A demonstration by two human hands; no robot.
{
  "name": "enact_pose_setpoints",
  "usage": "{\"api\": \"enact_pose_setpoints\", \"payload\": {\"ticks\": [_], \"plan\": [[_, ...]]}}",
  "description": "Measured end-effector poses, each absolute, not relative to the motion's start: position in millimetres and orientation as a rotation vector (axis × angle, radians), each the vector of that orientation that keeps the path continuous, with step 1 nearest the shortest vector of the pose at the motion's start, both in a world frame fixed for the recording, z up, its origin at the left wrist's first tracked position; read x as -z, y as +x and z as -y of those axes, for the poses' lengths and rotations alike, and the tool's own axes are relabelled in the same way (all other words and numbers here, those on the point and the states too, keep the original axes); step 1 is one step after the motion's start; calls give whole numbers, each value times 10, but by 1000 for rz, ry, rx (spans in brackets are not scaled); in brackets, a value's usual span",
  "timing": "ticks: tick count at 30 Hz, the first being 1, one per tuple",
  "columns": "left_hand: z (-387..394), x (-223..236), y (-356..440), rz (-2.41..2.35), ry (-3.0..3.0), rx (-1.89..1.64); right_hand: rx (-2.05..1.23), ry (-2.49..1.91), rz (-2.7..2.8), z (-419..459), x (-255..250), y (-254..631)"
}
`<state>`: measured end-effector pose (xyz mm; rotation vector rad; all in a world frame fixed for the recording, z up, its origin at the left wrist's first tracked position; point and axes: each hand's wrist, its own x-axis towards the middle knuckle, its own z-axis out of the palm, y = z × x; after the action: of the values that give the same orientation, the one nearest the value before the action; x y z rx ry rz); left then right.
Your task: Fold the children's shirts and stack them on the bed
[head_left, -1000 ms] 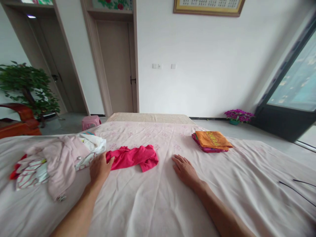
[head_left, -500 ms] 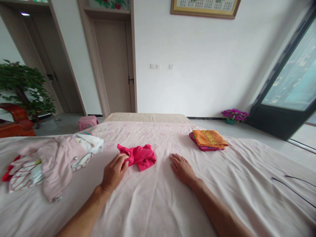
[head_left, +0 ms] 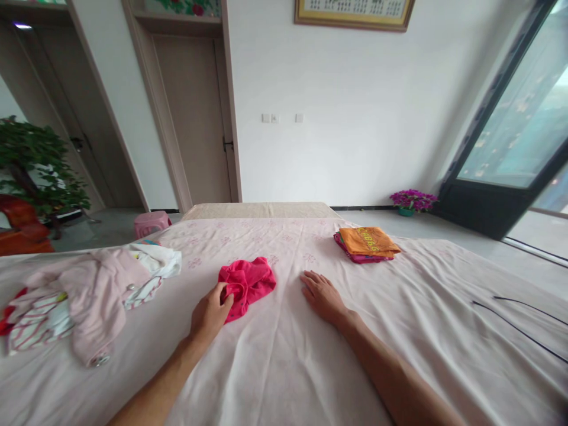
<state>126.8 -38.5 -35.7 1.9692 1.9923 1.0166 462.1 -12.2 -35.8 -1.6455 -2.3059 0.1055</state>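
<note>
A bright pink garment [head_left: 247,283] lies bunched on the pale pink bedsheet [head_left: 284,355] in front of me. My left hand [head_left: 210,313] grips its near left edge with closed fingers. My right hand [head_left: 321,294] rests flat on the sheet just right of the garment, fingers stretched out and holding nothing.
A heap of pale pink and white clothes [head_left: 84,287] lies at the left. A folded orange and pink stack [head_left: 366,243] sits at the far right of the bed. Black cords [head_left: 519,322] cross the right edge. A pink stool [head_left: 151,223], a plant [head_left: 35,171] and doors stand beyond.
My left hand has dragged the pink garment's left end rightward, bunching the spread cloth into a compact heap. My right hand has stayed flat on the sheet.
</note>
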Motion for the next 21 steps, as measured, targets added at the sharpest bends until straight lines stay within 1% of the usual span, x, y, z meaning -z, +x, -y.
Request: {"api": "enact_pose_setpoints", "payload": {"ticks": [2,9,12,16,21], "plan": [[371,355,1250,-1958,1910,-1062,-103,-1645,2305,135,342,4619],[344,339,1216,-1647,1571,-1507,-121,-1557,2251,153,320,4617],[328,335,1174,-1507,1430,-1631,-174,-1507,2224,119,253,4506],[271,373,1076,-1389,1353,-1684,-279,-1390,2150,-3,77,4094],[204,436,1050,-1255,1188,-1702,-529,-1338,2080,-213,-53,3319]]}}
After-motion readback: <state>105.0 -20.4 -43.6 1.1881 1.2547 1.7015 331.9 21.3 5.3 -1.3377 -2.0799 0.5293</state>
